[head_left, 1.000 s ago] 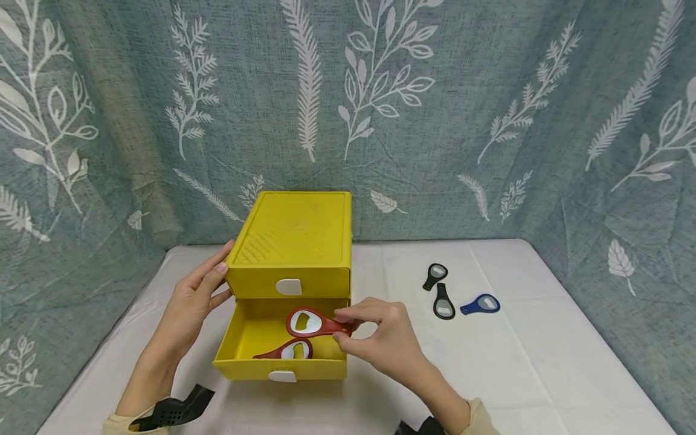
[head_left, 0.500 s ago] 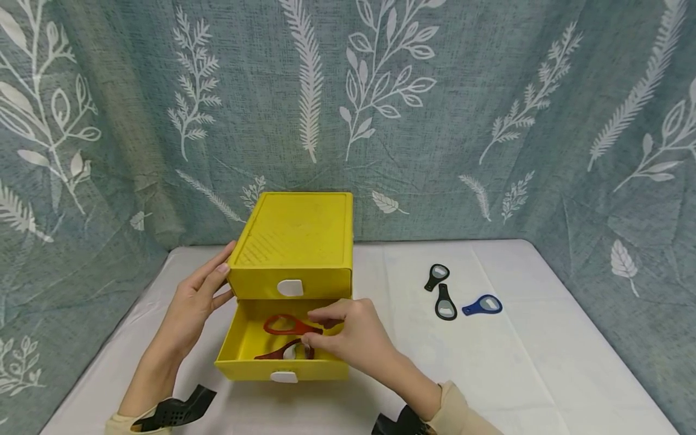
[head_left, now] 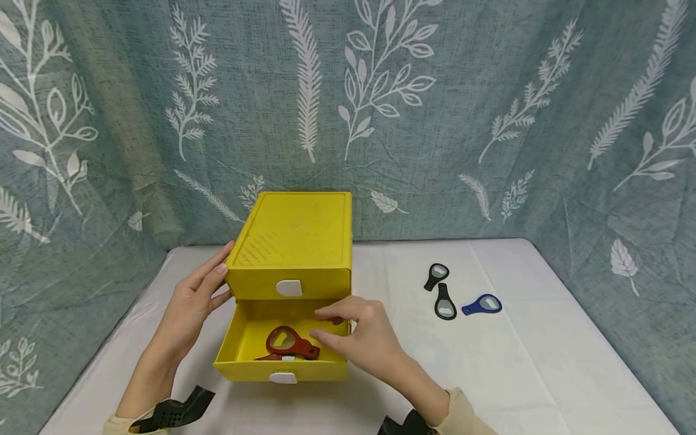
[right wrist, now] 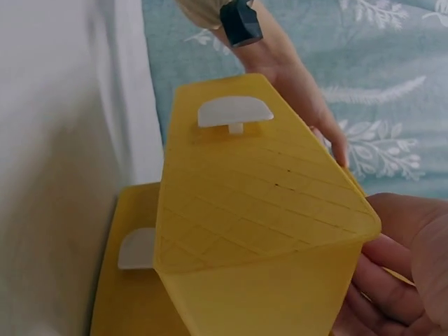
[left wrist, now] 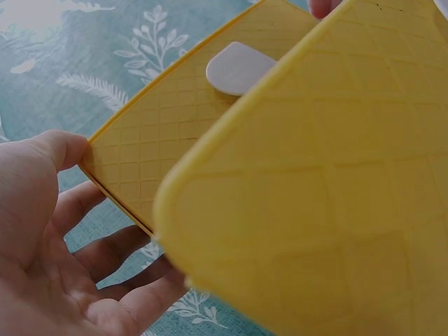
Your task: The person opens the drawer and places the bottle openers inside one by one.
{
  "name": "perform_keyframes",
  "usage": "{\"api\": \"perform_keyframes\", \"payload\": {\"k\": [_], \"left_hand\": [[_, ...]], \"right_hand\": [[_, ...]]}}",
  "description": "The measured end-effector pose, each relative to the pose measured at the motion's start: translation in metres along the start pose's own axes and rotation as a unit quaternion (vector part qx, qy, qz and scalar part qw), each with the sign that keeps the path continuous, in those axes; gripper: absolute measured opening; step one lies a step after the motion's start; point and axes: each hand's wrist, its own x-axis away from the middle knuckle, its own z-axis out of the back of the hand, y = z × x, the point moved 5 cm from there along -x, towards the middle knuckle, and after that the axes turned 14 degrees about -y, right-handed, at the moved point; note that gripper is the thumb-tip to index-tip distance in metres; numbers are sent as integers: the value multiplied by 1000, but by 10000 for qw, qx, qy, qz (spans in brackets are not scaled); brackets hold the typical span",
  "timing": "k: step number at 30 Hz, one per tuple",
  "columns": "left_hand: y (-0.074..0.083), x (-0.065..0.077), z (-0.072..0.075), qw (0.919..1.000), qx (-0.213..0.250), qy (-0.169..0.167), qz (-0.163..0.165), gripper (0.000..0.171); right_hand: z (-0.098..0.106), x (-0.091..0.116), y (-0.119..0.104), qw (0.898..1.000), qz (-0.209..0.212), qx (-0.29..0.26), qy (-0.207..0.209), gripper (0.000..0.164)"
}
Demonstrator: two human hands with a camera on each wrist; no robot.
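In the lower drawer [head_left: 243,338], a red bottle opener [head_left: 300,346] lies partly over a second red opener [head_left: 265,357]. Right hand [head_left: 364,329] — thumb and fingers apart — is above the drawer's right side; left hand [head_left: 191,297], fingers spread, touches the cabinet's [head_left: 299,229] left side.

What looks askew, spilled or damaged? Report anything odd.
Nothing looks spilled or damaged. The one untidy spot is in the pulled-out lower drawer: the upper red bottle opener overlaps another red bottle opener, hiding most of it, so the pair looks jumbled rather than neatly laid.
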Motion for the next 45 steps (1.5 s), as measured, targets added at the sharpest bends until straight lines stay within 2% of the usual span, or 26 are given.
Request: {"api": "perform_keyframes", "payload": {"k": [7, 11, 15, 18, 22, 26, 29, 36, 45], "left_hand": [[0, -1, 0, 9999, -91, 18, 68, 51], [1, 0, 0, 9999, -104, 19, 61, 51], [0, 0, 0, 9999, -166, 33, 34, 51], [-1, 0, 0, 9998, -176, 51, 44, 51], [-1, 0, -1, 9999, -148, 45, 29, 51], [-1, 0, 0, 9999, -127, 31, -6, 50], [-1, 1, 0, 9999, -124, 27, -12, 50], [-2, -3, -4, 9998, -164, 11, 82, 51], [0, -2, -3, 10000, 20, -51, -11, 51]], "right_hand": [[13, 8, -1, 9986, 267, 11, 454, 16], [24, 14, 1, 9954, 451, 226, 810, 12], [39, 24, 9, 9907, 295, 604, 1182, 14], [51, 35, 22, 9879, -97, 882, 1270, 18], [65, 55, 48, 9840, -970, 1177, 924, 28], [82, 77, 79, 9719, -1897, 1291, 526, 40], [96, 92, 101, 9630, -2305, 1330, 434, 46], [122, 112, 132, 9498, -2768, 1390, 440, 55], [124, 115, 153, 9423, -3075, 1263, 388, 65]]}}
